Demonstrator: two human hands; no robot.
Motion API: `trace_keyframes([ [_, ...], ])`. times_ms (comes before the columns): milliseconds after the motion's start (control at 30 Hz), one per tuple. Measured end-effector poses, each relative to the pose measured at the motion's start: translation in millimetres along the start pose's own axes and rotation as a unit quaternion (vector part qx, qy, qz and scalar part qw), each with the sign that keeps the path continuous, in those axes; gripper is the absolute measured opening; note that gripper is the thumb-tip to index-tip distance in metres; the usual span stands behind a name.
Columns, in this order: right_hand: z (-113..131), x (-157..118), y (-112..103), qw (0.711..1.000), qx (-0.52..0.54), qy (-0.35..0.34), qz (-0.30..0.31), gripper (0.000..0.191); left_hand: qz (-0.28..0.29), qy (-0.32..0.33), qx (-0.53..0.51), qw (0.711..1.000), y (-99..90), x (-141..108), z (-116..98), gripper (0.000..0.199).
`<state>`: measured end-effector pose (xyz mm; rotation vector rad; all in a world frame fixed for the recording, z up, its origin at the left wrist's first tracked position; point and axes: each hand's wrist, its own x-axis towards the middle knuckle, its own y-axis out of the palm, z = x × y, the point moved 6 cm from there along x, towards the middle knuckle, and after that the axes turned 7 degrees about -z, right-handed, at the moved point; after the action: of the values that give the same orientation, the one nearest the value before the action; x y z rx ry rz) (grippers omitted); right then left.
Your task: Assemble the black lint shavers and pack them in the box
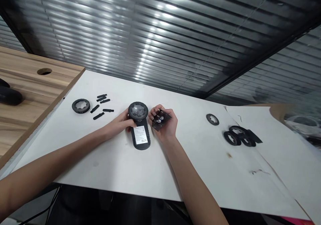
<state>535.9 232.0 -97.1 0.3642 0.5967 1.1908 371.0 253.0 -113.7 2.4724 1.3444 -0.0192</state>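
Bare forearms (50,166) reach in from the near edge of a white board (100,175) toward its middle. The left hand (117,123) grips a black handheld lint shaver (140,139), fingers wrapped at the neck below its round perforated head (137,111), the lower end resting on the board. Just beside it, the right hand (164,123) closes around a small dark part (160,119) with metal inserts. Toward the board's far left corner lie a black star-cut ring (80,105) and six black strips (100,106). Nearer the right edge sit a second ring (212,119) and a pile of black rings (238,136). A wooden desk (32,94) with a round hole (44,71) meets the left edge.
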Motion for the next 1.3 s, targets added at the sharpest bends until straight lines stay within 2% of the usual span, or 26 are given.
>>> trace_keyframes([
  [767, -2, 1, -1, 1.000, -0.016, -0.009, 0.010, 0.021, -0.011, 0.005, -0.009, 1.000, 0.7, 1, -2, 0.041],
  [900, -1, 4, -4, 0.998, -0.057, -0.033, -0.022, 0.027, -0.048, 0.009, -0.046, 0.998, -3.9, 2, -4, 0.041],
  [1067, 2, 8, -11, 0.993, -0.069, -0.061, -0.077, 0.036, -0.099, 0.064, -0.064, 0.991, -10.3, 1, -9, 0.057],
  [1200, 7, 8, -11, 0.993, -0.078, -0.065, -0.065, 0.031, -0.138, 0.070, -0.089, 0.984, -12.6, 1, -10, 0.056],
  [1300, 9, 6, -11, 0.993, -0.092, -0.062, -0.047, 0.036, -0.154, 0.059, -0.124, 0.978, -14.1, 0, -9, 0.055],
])
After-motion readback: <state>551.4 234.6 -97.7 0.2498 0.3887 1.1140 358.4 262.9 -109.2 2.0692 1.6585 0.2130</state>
